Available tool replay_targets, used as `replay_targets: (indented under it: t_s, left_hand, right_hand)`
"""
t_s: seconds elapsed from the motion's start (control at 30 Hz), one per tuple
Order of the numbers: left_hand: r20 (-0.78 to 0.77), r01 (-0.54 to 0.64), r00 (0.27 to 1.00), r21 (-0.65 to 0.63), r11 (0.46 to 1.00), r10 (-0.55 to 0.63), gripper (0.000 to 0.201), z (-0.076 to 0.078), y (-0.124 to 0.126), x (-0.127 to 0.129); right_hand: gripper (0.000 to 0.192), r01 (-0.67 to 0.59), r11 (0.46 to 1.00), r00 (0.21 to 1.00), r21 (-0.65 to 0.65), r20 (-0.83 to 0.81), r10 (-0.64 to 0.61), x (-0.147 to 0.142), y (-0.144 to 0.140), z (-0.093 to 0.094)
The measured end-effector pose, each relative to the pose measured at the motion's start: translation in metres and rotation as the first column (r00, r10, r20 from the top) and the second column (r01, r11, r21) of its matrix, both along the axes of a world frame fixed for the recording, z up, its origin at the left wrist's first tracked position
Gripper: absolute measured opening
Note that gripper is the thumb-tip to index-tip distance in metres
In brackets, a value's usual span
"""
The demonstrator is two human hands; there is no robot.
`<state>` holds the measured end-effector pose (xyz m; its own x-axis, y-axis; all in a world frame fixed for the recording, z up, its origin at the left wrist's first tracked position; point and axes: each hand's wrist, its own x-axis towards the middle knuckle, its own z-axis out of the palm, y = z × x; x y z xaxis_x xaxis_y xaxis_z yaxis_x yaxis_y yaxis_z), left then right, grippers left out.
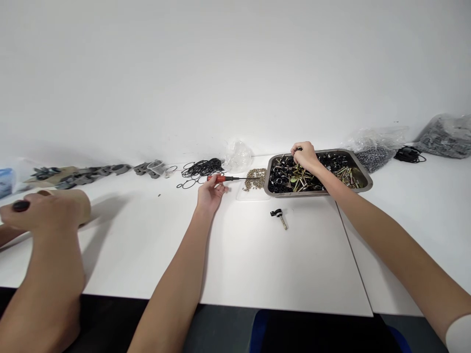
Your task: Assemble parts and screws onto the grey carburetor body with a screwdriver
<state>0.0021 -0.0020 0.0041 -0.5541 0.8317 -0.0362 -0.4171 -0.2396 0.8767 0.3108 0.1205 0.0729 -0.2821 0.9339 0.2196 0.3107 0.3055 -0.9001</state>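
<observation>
The left hand (210, 192) closes around the red handle of a small screwdriver (224, 179), its shaft pointing toward the heap of small brass pieces (255, 178) just beyond the tip. The right hand (304, 156) digs, fingers curled, into the metal tray (362, 172) of mixed fittings; whether it has pinched one, I cannot tell. A finished part (278, 216) lies between both grips, nearer the body. A careless sweep of the screwdriver could scatter the brass heap.

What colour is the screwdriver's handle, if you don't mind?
Orange-red, on the slim screwdriver in the left hand; head view.
</observation>
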Motion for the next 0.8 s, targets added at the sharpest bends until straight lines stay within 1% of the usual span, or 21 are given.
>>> replay_targets:
  t_s: [0.27,0.57,0.8]
  left_hand:
    - [0.008,0.005,1.0,-0.004,1.0,-0.005,0.014,0.0004,0.0003,0.0012]
    - [0.015,-0.007,1.0,-0.006,1.0,0.007,0.014,0.0011,0.0005,0.0018]
    - [0.016,-0.008,1.0,-0.007,1.0,0.008,0.012,0.0004,0.0004,0.0011]
  right_hand:
    - [0.029,0.033,0.999,0.999,0.028,-0.012,-0.033,-0.0007,-0.0005,-0.0009]
    - [0.023,0.064,0.993,0.997,0.095,0.026,-0.067,-0.0012,0.0054,-0.0086]
    - [0.023,0.081,0.991,0.994,0.103,0.06,-0.087,-0.0008,0.0046,-0.008]
